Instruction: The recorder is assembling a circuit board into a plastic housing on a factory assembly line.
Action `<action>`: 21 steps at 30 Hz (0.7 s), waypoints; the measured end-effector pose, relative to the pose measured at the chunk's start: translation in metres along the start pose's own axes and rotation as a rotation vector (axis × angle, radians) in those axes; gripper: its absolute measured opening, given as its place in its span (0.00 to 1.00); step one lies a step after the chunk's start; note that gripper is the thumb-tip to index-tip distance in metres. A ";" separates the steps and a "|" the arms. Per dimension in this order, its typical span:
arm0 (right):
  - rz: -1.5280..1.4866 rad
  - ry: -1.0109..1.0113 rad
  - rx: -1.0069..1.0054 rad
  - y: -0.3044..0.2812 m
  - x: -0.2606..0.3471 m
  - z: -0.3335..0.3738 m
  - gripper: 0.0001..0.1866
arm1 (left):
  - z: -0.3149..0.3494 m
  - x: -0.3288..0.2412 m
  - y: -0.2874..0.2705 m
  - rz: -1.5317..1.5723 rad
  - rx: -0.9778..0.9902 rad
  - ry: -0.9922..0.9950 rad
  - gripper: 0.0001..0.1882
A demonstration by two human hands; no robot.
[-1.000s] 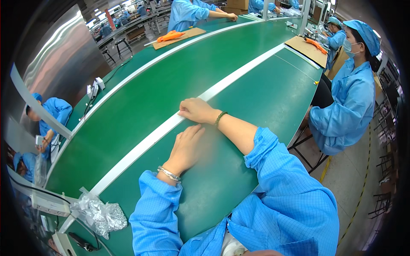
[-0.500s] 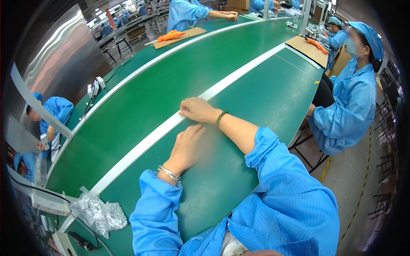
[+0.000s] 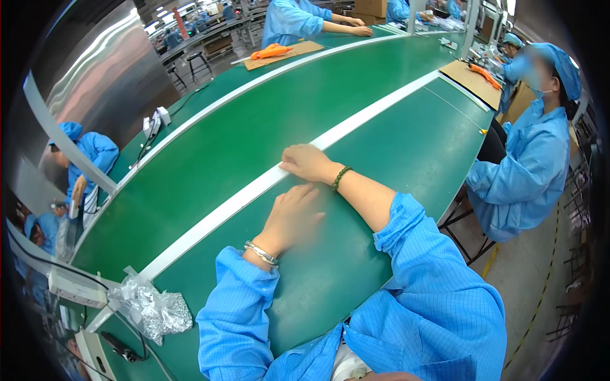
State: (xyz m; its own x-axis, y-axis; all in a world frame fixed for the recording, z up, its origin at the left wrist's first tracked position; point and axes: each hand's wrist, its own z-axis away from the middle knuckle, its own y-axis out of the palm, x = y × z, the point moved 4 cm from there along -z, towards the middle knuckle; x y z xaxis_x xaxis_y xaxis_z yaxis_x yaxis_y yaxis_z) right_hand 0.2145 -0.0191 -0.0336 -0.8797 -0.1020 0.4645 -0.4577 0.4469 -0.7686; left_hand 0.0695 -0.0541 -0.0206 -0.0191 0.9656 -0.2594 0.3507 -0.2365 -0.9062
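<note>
Head view. Long green conveyor belt (image 3: 210,159) runs from lower left to upper right, split lengthwise by a white divider strip (image 3: 254,190). Room: factory line, with other workers in blue smocks along both sides; one seated worker in a blue cap (image 3: 527,152) just right of the belt edge. Two brown cardboard sheets on the far belt, the farther one (image 3: 286,54) and the one to the right (image 3: 473,79), each carrying an orange object. Crumpled clear plastic bag (image 3: 152,308) lies at the near left end of the belt, beside a white power strip (image 3: 76,289).

Hands: both forearms in blue sleeves enter from the lower edge. Left hand (image 3: 293,213), silver bracelet at wrist, lies palm down and flat on the green surface just below the strip, fingers loosely extended, holding nothing. Right hand (image 3: 308,162), dark bead bracelet at wrist, rests on the strip, fingers curled slightly over its edge, nothing grasped. The two hands sit near each other, apart.
</note>
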 end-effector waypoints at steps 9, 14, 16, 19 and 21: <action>-0.079 -0.022 0.066 0.008 0.013 -0.006 0.09 | 0.016 0.013 0.005 0.068 -0.125 0.051 0.25; -0.101 -0.046 0.031 0.003 0.002 0.003 0.10 | 0.015 0.007 0.021 0.024 -0.187 0.066 0.25; -0.136 -0.011 0.077 0.007 0.007 0.003 0.10 | 0.016 0.009 0.025 0.017 -0.193 0.032 0.25; -0.151 0.061 0.083 0.005 0.006 0.003 0.10 | 0.014 0.011 0.027 0.017 -0.184 0.052 0.25; -0.098 0.026 0.079 0.002 0.006 0.002 0.09 | 0.012 0.007 0.017 -0.002 -0.121 0.029 0.25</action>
State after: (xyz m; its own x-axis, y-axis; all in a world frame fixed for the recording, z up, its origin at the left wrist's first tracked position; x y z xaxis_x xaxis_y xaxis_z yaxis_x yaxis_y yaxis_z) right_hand 0.2077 -0.0207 -0.0333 -0.8271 -0.1183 0.5494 -0.5509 0.3646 -0.7508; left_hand 0.0638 -0.0532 -0.0422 0.0067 0.9692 -0.2461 0.4614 -0.2213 -0.8591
